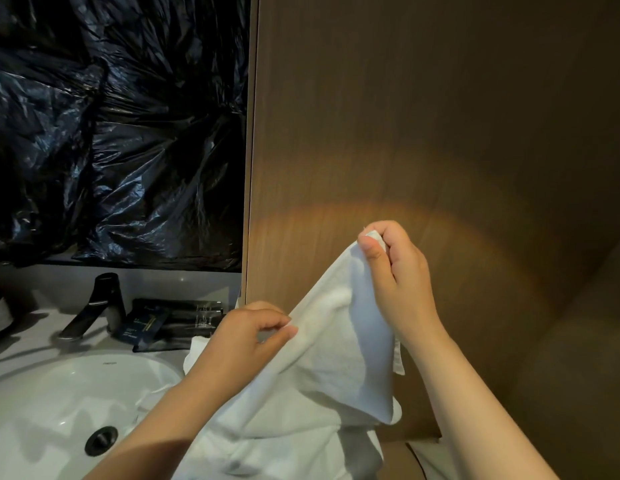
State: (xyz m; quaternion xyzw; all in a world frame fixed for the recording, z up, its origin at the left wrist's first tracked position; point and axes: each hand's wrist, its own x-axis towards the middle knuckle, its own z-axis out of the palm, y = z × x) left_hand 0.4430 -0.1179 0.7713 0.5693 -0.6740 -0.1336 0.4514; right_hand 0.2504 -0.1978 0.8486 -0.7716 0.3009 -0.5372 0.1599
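The right hand pinches the top corner of the white towel right of centre; the left hand pinches its edge lower left. That edge slants between them, and the cloth hangs to bottom centre.

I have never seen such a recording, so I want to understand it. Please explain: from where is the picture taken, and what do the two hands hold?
No machine is here: a person works with two bare hands. The one picture comes from a camera worn on the head, looking forward and down. The right hand pinches one corner of a white terry cloth towel, held high; the left hand pinches its edge lower down. At the left lie a white oval ceramic sink, a dark metal tap and flat black packets. Crumpled black plastic sheeting covers the wall above them; a brown wooden panel stands behind the hands.
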